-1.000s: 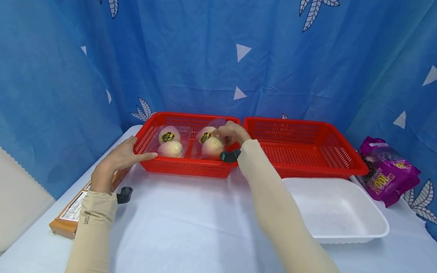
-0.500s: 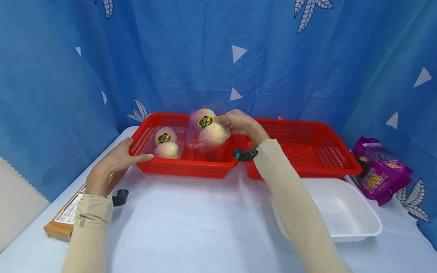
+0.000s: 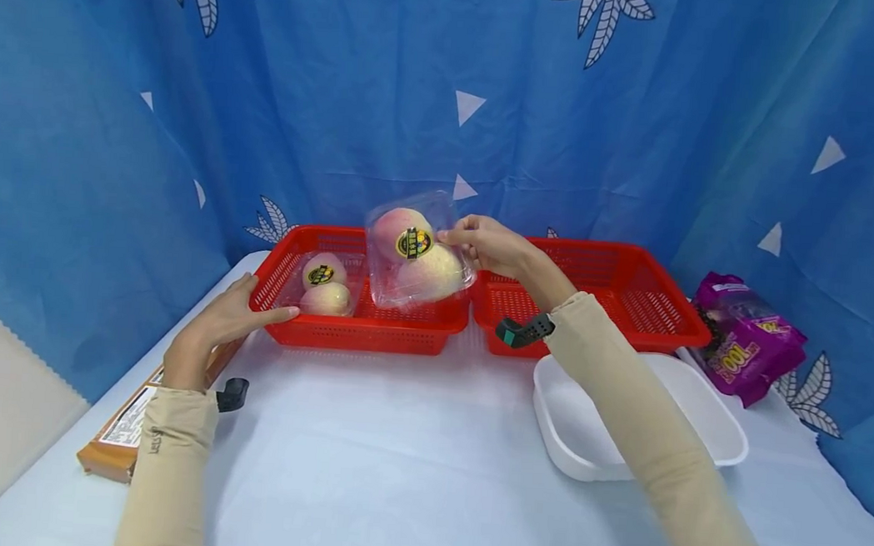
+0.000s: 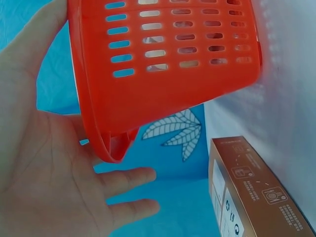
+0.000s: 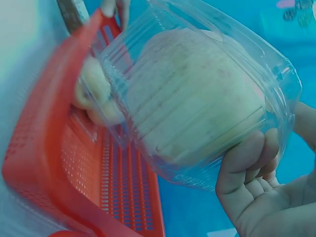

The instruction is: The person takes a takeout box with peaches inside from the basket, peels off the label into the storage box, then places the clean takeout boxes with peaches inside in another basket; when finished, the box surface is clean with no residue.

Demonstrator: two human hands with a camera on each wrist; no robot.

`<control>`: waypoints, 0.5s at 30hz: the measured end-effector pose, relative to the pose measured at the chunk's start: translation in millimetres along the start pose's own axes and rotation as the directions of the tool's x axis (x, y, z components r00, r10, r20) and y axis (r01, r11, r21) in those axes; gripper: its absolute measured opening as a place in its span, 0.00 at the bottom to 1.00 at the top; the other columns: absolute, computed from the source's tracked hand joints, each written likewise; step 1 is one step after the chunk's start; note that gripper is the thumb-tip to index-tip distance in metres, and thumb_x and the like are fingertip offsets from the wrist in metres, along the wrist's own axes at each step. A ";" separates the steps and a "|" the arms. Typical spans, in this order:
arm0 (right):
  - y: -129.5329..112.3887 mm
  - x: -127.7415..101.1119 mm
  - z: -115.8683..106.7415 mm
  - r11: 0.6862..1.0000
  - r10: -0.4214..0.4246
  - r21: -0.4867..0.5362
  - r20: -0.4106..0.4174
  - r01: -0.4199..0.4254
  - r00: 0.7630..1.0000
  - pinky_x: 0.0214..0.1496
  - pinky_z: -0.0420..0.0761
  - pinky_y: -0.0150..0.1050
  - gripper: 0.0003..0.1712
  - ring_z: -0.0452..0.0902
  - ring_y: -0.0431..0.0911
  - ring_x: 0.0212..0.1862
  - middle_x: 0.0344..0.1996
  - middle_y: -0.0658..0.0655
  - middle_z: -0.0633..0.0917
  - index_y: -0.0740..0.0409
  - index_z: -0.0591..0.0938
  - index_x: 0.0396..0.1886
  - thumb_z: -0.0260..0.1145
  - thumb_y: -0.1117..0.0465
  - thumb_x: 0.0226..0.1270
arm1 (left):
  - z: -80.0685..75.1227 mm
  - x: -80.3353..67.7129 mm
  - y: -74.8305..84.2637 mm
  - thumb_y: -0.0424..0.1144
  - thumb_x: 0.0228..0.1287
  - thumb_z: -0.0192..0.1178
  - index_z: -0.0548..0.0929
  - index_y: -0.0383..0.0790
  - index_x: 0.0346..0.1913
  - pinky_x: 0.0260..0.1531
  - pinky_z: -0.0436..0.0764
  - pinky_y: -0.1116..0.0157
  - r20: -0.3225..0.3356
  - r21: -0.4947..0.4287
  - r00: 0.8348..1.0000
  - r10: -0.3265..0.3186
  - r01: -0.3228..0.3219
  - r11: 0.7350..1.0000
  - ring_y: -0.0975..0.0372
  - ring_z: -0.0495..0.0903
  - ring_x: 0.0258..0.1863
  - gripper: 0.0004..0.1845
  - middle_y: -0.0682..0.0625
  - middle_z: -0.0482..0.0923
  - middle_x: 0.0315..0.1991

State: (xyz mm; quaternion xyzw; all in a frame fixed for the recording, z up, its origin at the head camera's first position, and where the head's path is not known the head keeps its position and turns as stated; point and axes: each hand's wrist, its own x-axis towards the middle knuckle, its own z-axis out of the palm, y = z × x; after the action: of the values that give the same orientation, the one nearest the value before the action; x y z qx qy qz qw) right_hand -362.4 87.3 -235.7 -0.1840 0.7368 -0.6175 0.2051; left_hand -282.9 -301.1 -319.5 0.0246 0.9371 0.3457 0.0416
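A: Right hand (image 3: 487,244): fingers pinched on the edge of the clear plastic clamshell pack of two pale peaches (image 3: 417,251), held tilted in the air above the right end of the left red perforated plastic basket (image 3: 358,335). Left hand (image 3: 222,320): fingers straight, flat against that basket's left wall, bracing it.

B: Step in hand?

A: Judged as the lift-out of the pack. The next move probably calls for carrying it clear of the rim to the right, keeping the pinch firm since the pack hangs tilted.

B: Surroundings?

A: A second clamshell of peaches (image 3: 322,284) lies in the basket's left half. Second red basket (image 3: 653,307) adjoins on the right; white foam tray (image 3: 706,419) sits before it on the worktop (image 3: 395,471).
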 end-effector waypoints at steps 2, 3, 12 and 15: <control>0.3 -6.8 4.1 1.000 -0.002 -0.002 -0.002 0.002 1.000 0.23 0.71 0.29 0.10 0.68 0.41 0.26 0.31 0.54 0.71 0.57 0.67 0.34 0.60 0.60 0.68 | -0.4 -0.2 -0.8 0.66 0.52 0.63 0.42 0.36 0.75 0.48 0.79 0.43 0.004 -0.002 1.000 -0.014 0.014 1.000 0.39 0.56 0.65 0.61 0.32 0.53 0.68; 0.4 -10.6 6.5 1.000 -0.003 -0.007 -0.002 0.003 1.000 0.26 0.74 0.30 0.10 0.70 0.42 0.29 0.34 0.55 0.72 0.57 0.66 0.37 0.60 0.60 0.69 | -0.5 -0.3 -1.1 0.67 0.52 0.63 0.41 0.36 0.76 0.48 0.78 0.43 0.006 -0.001 1.000 -0.020 0.020 1.000 0.38 0.56 0.65 0.61 0.32 0.52 0.69; 15.8 -41.5 20.0 1.000 -0.005 -0.017 0.100 0.007 0.995 0.37 0.83 0.36 0.16 0.78 0.47 0.38 0.41 0.59 0.76 0.58 0.64 0.46 0.59 0.60 0.67 | -0.6 -2.4 -2.0 0.64 0.56 0.62 0.37 0.35 0.76 0.49 0.77 0.41 0.013 0.013 0.999 -0.039 0.039 0.999 0.36 0.52 0.66 0.60 0.29 0.44 0.71; 22.6 -52.9 20.9 1.000 -0.002 -0.028 0.151 0.006 0.989 0.39 0.84 0.37 0.15 0.80 0.46 0.39 0.40 0.58 0.77 0.58 0.64 0.46 0.59 0.61 0.66 | -1.1 -0.6 -0.4 0.62 0.56 0.63 0.38 0.37 0.76 0.48 0.78 0.42 0.010 -0.004 1.000 -0.026 0.026 1.000 0.36 0.53 0.66 0.59 0.30 0.46 0.71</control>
State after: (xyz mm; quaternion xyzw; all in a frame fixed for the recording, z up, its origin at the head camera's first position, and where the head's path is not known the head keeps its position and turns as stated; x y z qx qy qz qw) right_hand -306.8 101.5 -257.3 -0.2346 0.7274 -0.5918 0.2563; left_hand -282.4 -302.1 -319.0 0.0139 0.9363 0.3471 0.0509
